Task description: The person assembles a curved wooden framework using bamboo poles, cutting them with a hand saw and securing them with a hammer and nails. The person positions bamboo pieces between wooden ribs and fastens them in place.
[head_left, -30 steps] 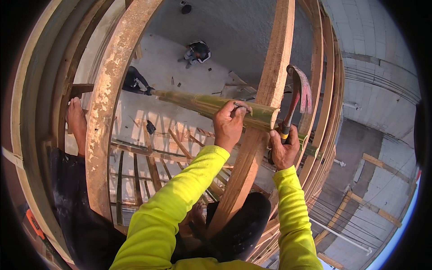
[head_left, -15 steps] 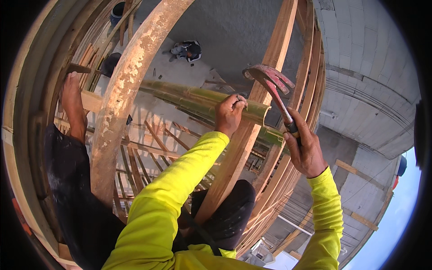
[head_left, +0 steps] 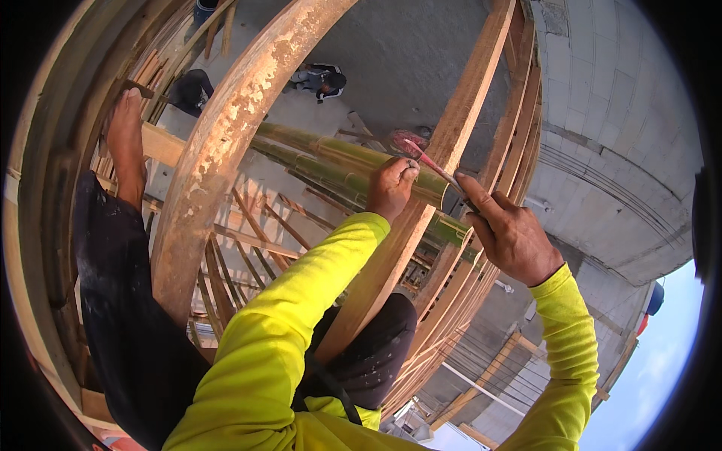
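A split green bamboo length (head_left: pixel 331 150) lies across a wooden beam (head_left: pixel 470 98) in front of me. My left hand (head_left: pixel 391 186) is closed in a pinch on top of the bamboo, close to its cut right end. Whatever sits between those fingertips is too small to make out. Wrapped round the handle of a claw hammer (head_left: pixel 425 154) with a worn red head is my right hand (head_left: pixel 515 237). The hammer head is low over the bamboo, just beyond my left fingers; I cannot tell whether it touches anything. More green bamboo (head_left: pixel 451 228) lies alongside, on the near side.
A thick curved timber (head_left: pixel 233 128) rises at left, with my bare foot (head_left: pixel 124 135) braced beyond it. Far below, a person (head_left: pixel 320 80) is on the concrete floor, and a dark-clothed figure (head_left: pixel 192 92) is farther left. A grey block wall (head_left: pixel 602 98) stands at right.
The hammer has swung down and left, from raised above the beam to low near my left hand. My right hand has turned with it. The left hand keeps its pinch on the bamboo.
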Demonstrator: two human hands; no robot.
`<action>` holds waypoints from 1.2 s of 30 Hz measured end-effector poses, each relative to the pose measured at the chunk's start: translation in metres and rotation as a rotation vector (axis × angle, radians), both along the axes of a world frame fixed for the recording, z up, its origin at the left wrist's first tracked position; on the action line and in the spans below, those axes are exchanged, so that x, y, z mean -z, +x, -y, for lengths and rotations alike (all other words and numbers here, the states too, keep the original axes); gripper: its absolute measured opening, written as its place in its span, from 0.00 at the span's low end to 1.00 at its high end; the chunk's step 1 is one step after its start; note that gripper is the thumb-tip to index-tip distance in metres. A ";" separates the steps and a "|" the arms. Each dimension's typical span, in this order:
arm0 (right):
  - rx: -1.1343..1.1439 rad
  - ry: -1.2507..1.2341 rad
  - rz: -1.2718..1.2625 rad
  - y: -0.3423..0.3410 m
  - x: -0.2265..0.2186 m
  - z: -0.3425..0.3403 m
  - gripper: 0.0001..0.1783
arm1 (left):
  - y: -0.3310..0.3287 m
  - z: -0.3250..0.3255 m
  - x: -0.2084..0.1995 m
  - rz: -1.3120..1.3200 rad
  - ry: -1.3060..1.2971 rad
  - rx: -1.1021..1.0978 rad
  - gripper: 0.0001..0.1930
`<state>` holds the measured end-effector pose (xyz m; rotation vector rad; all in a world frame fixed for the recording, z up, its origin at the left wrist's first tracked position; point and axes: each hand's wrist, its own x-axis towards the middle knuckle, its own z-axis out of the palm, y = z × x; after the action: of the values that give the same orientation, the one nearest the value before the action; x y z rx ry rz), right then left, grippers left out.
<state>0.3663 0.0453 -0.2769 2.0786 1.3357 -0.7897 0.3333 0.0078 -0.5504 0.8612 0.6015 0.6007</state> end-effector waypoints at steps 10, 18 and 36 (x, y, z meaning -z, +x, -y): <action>0.004 -0.088 0.037 0.001 0.001 0.003 0.32 | 0.002 0.005 0.007 0.040 0.007 0.011 0.03; 0.072 0.141 -0.004 -0.008 -0.005 0.007 0.36 | 0.002 -0.001 0.008 0.043 -0.022 0.105 0.03; 0.145 0.439 -0.034 -0.036 -0.003 0.055 0.42 | 0.000 0.003 0.013 0.063 0.069 0.041 0.03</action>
<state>0.3306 -0.0094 -0.2737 2.5350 1.4936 -0.6328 0.3333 0.0051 -0.5636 0.9135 0.5074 0.6124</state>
